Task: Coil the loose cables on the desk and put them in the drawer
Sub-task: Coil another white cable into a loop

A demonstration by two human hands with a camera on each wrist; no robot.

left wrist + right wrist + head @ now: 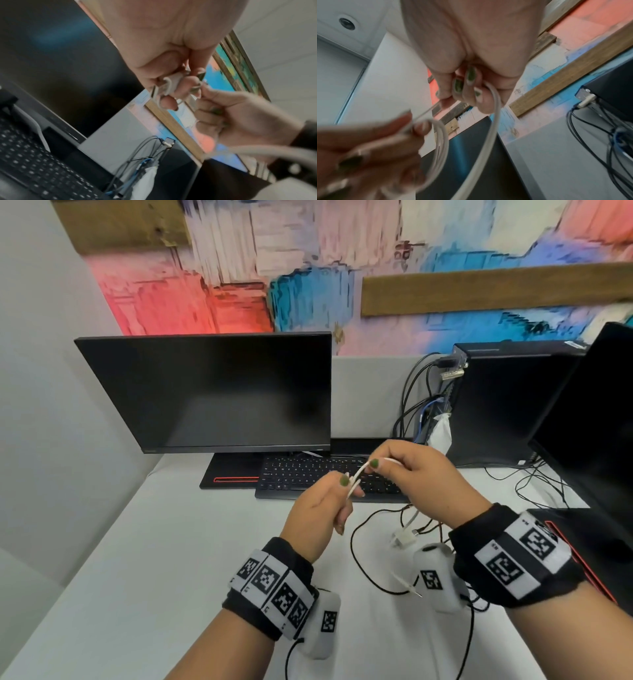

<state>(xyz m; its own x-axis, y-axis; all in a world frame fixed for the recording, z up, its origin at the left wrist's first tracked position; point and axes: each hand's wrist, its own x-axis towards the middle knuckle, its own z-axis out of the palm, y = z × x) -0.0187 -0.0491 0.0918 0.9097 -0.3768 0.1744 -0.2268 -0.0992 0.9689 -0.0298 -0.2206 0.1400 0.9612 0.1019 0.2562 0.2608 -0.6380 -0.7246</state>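
Winding into small loops between both hands above the white desk [171, 542], the thin white cable [356, 474] is being pinched by the left hand [320, 508] and fed by the right hand [421, 477]. One white charger plug [404, 539] and one thin black cable [359, 559] are lying loose near the front edge, uncoiled. No drawer is showing.

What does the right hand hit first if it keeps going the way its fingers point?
Probably the left hand. The right hand points left across the white cable that both pinch above the desk, a short span apart. Depth unclear; it might pass just behind.
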